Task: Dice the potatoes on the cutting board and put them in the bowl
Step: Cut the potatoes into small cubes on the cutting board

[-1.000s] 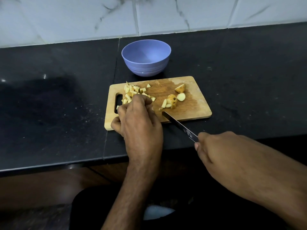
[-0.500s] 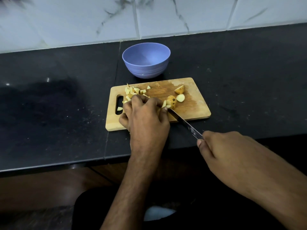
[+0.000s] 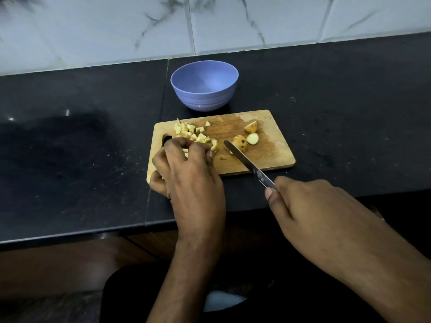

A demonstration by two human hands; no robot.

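the left hand (image 3: 186,173) has slid left, fingers curled over pale diced potato pieces (image 3: 193,134) on the wooden cutting board (image 3: 275,155). the right hand (image 3: 310,206) grips the steel knife (image 3: 245,162). the lavender bowl (image 3: 204,86) looks empty.

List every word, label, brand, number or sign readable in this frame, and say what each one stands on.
None can be read.
The knife blade has a small dark patch near the handle, too blurred to tell whether it is a mark or lettering.
The bowl, the cutting board, the counter and the wall tiles show no text.
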